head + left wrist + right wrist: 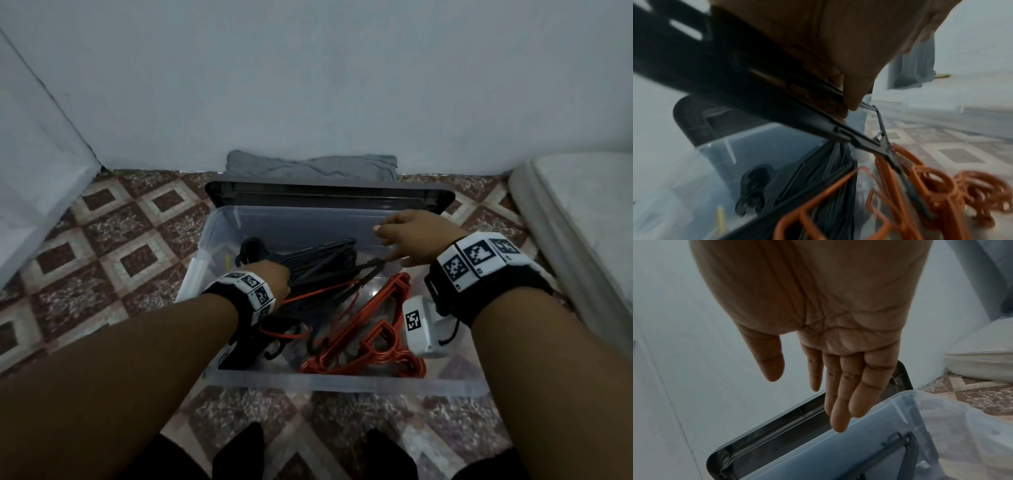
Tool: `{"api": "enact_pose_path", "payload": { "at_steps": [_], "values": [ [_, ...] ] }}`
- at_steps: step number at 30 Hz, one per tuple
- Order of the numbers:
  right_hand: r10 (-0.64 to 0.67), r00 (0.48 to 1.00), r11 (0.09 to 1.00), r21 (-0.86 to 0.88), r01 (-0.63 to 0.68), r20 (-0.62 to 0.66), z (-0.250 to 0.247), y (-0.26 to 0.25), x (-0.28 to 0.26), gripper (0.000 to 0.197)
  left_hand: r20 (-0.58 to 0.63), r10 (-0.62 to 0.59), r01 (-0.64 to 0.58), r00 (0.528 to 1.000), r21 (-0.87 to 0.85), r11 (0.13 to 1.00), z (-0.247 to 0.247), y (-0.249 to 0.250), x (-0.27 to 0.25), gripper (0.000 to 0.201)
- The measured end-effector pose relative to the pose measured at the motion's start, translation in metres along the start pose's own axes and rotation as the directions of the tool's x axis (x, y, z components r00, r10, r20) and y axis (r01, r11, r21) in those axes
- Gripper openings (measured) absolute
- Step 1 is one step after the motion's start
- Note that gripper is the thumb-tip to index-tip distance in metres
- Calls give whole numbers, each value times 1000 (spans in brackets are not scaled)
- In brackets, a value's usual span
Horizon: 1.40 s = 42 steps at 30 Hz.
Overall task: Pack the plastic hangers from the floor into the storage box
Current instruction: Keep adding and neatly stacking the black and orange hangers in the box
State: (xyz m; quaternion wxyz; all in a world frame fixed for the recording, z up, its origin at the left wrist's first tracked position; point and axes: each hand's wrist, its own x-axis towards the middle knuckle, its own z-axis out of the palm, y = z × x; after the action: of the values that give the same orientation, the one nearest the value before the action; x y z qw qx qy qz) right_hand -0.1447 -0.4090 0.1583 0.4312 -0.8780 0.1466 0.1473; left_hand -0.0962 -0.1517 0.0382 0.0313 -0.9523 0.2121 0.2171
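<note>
A clear plastic storage box [342,385] stands on the tiled floor in front of me. Inside lie a bundle of black hangers [325,263] at the left and red hangers [376,339] at the right. My left hand [277,277] is low inside the box and grips a black hanger [838,129] by its arm; the fingers curl round it in the left wrist view. My right hand [407,240] hovers over the box's far right part, fingers straight and empty [840,402], just above the black hanger's tip.
The box's dark lid [329,195] leans behind the box against the wall. A folded grey cloth [311,169] lies behind the lid. A white mattress [582,222] borders the right side. Patterned floor tiles [120,240] stretch to the left.
</note>
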Motion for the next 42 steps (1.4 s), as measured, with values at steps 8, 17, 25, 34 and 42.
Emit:
{"api": "enact_pose_path", "payload": {
  "at_steps": [8, 17, 25, 34, 42],
  "values": [
    [-100, 994, 974, -207, 87, -53, -8, -9, -13, 38, -187, 125, -152, 974, -137, 979, -106, 34, -52, 19],
    [-86, 948, 991, -124, 50, -306, -30, 11, -4, 63, -469, -39, -229, 882, -499, 836, -119, 34, -69, 9],
    [-142, 932, 984, 51, 168, -334, -42, 18, 9, 11, -436, -77, -412, 897, -886, 213, -106, 19, -51, 7],
    [-312, 879, 875, 251, 413, -360, -37, -1, 3, 11, -192, -33, -50, 981, -413, 909, -44, -14, -21, 29],
    [-453, 805, 877, -29, 480, -382, -26, -4, -1, 7, -10, -95, 91, 995, -189, 978, 18, -25, -1, 46]
  ]
}}
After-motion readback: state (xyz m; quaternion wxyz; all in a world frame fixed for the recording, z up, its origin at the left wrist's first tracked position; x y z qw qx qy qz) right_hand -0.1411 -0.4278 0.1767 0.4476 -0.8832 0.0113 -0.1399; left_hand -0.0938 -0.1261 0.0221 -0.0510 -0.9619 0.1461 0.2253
